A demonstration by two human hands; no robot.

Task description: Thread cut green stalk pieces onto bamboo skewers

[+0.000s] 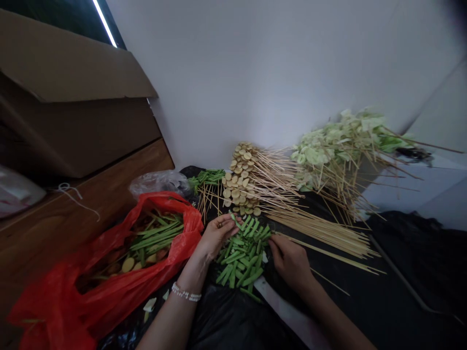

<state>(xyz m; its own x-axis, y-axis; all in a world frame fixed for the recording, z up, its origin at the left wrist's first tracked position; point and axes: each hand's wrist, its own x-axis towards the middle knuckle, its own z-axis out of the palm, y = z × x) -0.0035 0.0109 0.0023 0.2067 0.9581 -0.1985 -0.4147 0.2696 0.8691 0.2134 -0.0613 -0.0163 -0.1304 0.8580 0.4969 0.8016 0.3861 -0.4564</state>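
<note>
"Dozens of cut green bean pieces [241, 265] lie in a low heap, with black plastic [233, 316] at 6 o'clock. Take that heap as the centre of the clock"

"Where are the hands?"

"The left hand [219, 233] is between 10 and 11 o'clock, reaching over the heap's edge, thumb and fingertips pinched together on one bean piece [235, 221]. The right hand [292, 257] is at 3 o'clock, fingers curled and closed on a thin wooden stick [330, 282], whose tail shows beyond the hand, just past 3. Between the hands, at 12, a row of pieces lies side by side; whether the stick runs through them is too fine to tell"

"How might a piece handle?"

"Very light, I'd judge: firm yet a little bendy, slick if damp, and likely to split under a hard squeeze. A gentle pinch at its middle seems best. The stick looks stiff but slender, so probably steadiest when held close to the beans"

"And what surrounds them?"

"At 9 o'clock, an open red plastic bag [193, 226] with long uncut beans [160, 236] inside. At 12, pale round slices [241, 170] with sticks pointing right. Between 1 and 2, leafy pale greens [321, 146]; between 2 and 3, bare sticks [324, 233]. Farther off at 10, a cardboard box [91, 126]"
</note>
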